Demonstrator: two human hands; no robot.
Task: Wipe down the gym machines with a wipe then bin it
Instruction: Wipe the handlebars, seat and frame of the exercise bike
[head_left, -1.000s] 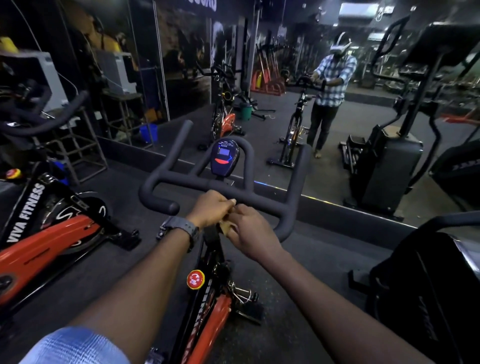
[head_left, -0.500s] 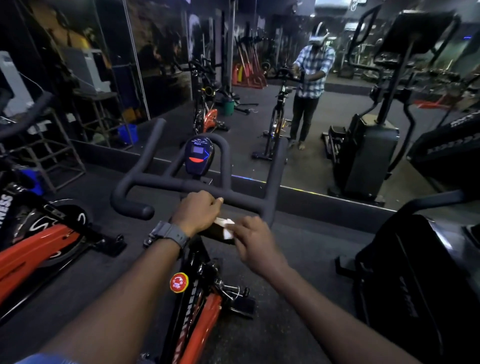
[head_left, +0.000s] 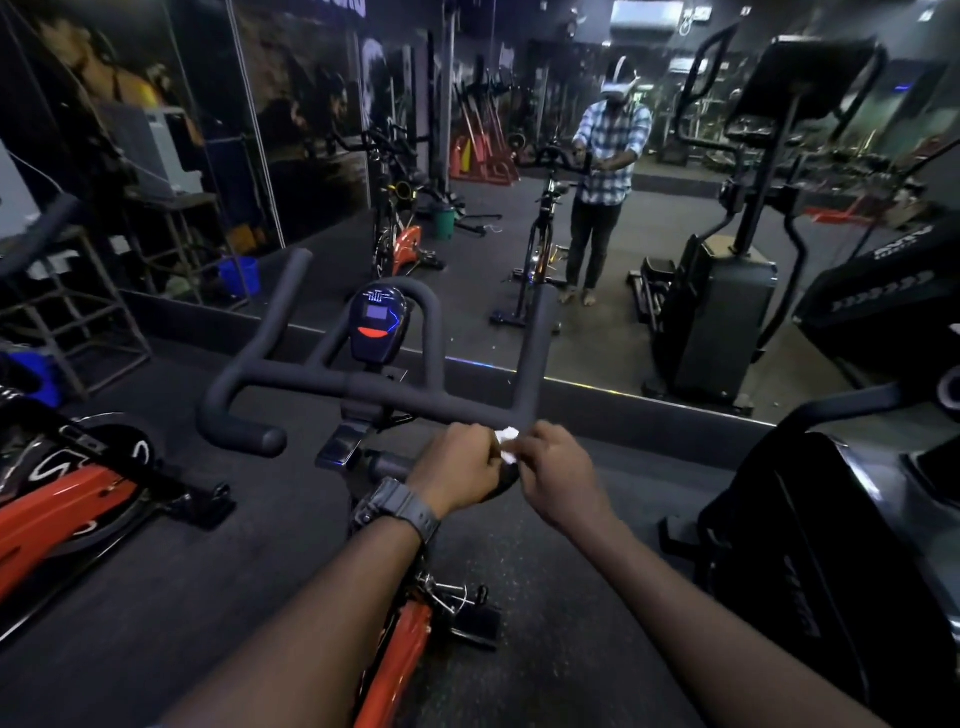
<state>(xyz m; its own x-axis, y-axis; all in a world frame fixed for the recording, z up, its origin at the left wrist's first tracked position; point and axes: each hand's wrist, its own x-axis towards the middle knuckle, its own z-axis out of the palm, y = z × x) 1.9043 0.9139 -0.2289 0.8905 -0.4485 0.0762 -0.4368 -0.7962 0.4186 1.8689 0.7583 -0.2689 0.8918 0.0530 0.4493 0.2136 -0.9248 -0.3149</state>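
Observation:
A small white wipe (head_left: 506, 441) sits between my two hands, just below the right end of the black handlebar (head_left: 322, 382) of an orange spin bike (head_left: 395, 649). My left hand (head_left: 457, 467), with a grey watch on the wrist, has its fingers curled round one side of the wipe. My right hand (head_left: 558, 470) pinches the other side. Both hands hover near the bar's lower right grip. The bike's console (head_left: 375, 325) shows a blue screen.
A second orange bike (head_left: 57, 499) stands at the left. A black machine (head_left: 841, 561) fills the right. A wall mirror (head_left: 519, 182) ahead reflects a person, bikes and a stepper. A blue bucket (head_left: 239, 275) sits by a metal rack at far left.
Both hands have shifted right along the handlebar to its right end. The wipe shows more between them now, and the view has turned slightly.

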